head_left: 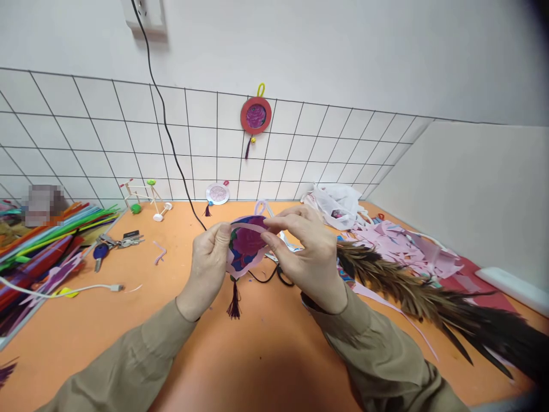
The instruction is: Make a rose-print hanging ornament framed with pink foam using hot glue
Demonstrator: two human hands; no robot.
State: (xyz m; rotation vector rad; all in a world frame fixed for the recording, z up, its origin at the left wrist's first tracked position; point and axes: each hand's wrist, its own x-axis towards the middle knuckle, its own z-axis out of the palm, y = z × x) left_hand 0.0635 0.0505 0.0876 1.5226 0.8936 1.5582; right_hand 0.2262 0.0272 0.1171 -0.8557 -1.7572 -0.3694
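My left hand (206, 269) grips the left edge of a flower-patterned paper ornament (246, 246) between thumb and fingers. The ornament has a purple and blue floral face, a pale pink scalloped rim and a lilac loop (261, 207) on top. A dark purple tassel (234, 302) hangs from its bottom. Across the upper part of the face runs a narrow pink paper strip (249, 227). At the upper right, my right hand (304, 252) pinches the strip's end between thumb and forefinger. The fingers behind the ornament are hidden.
Keys (100, 254), a white cable (86, 289) and colourful pipe cleaners (51, 246) lie left. On the right are long brown feathers (398, 283), pink paper scraps (398, 246) and a white plastic bag (337, 200). A red round ornament (244, 123) hangs on the wire grid (217, 123).
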